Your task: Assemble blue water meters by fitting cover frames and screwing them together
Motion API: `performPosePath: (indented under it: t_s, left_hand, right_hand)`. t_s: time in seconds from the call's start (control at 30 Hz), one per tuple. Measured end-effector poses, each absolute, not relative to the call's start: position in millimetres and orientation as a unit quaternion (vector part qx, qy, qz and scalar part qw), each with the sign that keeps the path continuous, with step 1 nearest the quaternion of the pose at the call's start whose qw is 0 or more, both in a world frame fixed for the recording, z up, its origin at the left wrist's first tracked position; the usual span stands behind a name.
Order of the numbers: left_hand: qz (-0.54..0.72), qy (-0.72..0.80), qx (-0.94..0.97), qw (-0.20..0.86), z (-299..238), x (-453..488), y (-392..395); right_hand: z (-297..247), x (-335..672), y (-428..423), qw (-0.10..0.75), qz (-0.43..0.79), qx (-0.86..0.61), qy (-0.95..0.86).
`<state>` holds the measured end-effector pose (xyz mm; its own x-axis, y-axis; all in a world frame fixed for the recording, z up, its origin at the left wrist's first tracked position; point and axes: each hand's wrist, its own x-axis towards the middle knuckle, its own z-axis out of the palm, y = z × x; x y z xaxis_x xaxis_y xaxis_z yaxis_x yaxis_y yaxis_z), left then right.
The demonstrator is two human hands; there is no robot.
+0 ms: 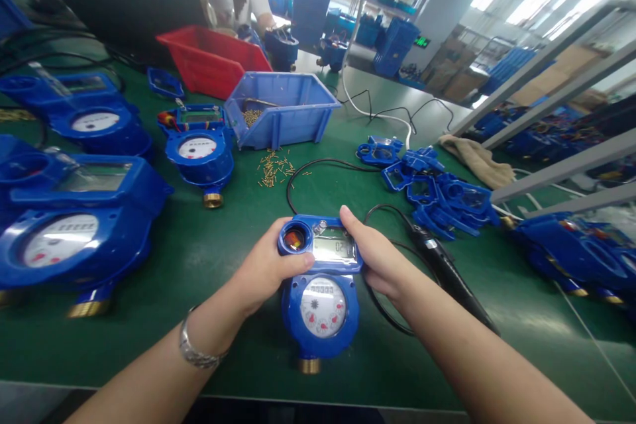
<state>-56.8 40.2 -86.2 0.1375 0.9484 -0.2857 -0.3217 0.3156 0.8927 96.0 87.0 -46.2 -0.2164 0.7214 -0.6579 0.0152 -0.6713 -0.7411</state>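
Observation:
A blue water meter (320, 291) with a small display, a round dial and a brass fitting lies on the green table in front of me. My left hand (265, 268) grips its upper left side, thumb laid across the top housing. My right hand (375, 255) clasps the upper right side, fingers curled round the edge. A black electric screwdriver (450, 275) with its cable lies just right of my right hand.
Several blue meters (74, 225) stand at the left, another meter (201, 149) farther back. A blue bin (283, 109) with loose brass screws (273, 169) in front, a red bin (211, 59), a pile of blue covers (437, 189), a cloth (477, 159). A person sits across the table.

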Motion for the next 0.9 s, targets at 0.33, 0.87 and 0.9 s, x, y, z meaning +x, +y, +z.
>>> performPosePath:
  t_s: [0.33,0.87,0.9]
  left_hand:
    - [0.477,0.450,0.326,0.681,-94,-57,39]
    - [0.457,0.439,0.331,0.699,-94,-59,39]
    - [0.459,0.439,0.329,0.698,-95,-59,39]
  right_hand:
    - [-55,90,86,0.309,0.723,-0.563,-0.255]
    - [-49,90,83,0.309,0.714,-0.593,-0.210]
    - [-50,89,82,0.314,0.713,-0.591,-0.208]
